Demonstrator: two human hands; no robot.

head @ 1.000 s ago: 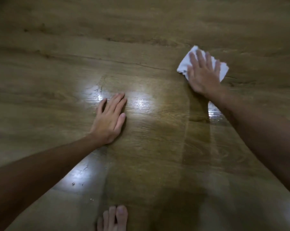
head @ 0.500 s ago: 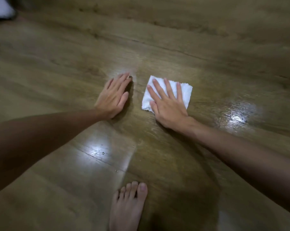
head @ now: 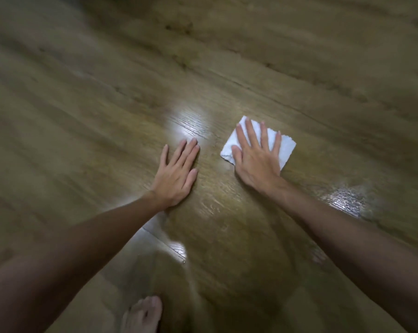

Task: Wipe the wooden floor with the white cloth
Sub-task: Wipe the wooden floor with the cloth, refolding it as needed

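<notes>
White cloth (head: pixel 286 150) lies on the wooden floor (head: pixel 299 68), pinned flat beneath our right hand (head: pixel 257 162), whose straight, spread fingers press down on it rather than curl round it. Much of the cloth is hidden under that palm; we see only its folded left edge, a corner past the fingertips and a ragged right border. It looks small, plain and soft, with no label or writing that we can read. Our left hand (head: pixel 176 175) rests just beside it, flat on the bare boards, fingers together and holding nothing. Motion blur smears the grain towards the frame's edges, and bright glare patches shine on the planks near both wrists. A bare foot (head: pixel 143 313), cut off by the bottom edge, appears blurred.
</notes>
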